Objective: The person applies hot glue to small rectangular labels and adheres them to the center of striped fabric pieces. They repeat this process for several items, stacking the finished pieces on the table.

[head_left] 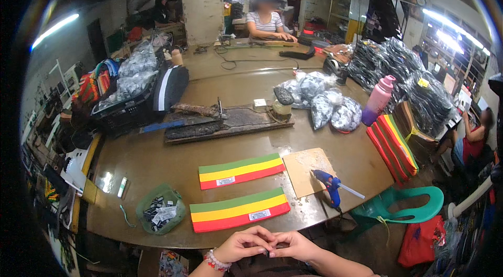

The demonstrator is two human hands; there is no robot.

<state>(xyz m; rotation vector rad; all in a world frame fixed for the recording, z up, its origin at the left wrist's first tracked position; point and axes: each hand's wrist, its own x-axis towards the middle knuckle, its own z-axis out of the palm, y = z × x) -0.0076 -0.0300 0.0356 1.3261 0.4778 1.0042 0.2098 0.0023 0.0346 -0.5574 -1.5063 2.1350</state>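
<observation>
At the table's near edge my left hand (245, 244), with a beaded bracelet at its wrist, meets my right hand (294, 245). Both are closed in a pinch on a small dark piece (268, 253), mostly hidden by the fingers, its kind unclear. Just beyond them lies a green, yellow and red striped fabric band (230, 213) with a small white label. A second striped band (238, 173) with a label lies farther off. To the left, a green translucent bowl (149, 209) holds black and white labels. A blue glue gun (331, 189) with a clear glue stick rests at the right.
Under the glue gun is a cardboard sheet (304, 164). A wooden plank (225, 125) crosses mid-table. Bagged goods (322, 96), a pink bottle (379, 98) and stacked striped bands (390, 148) stand right. A green plastic chair (406, 206) touches the right edge. A person (266, 21) sits opposite.
</observation>
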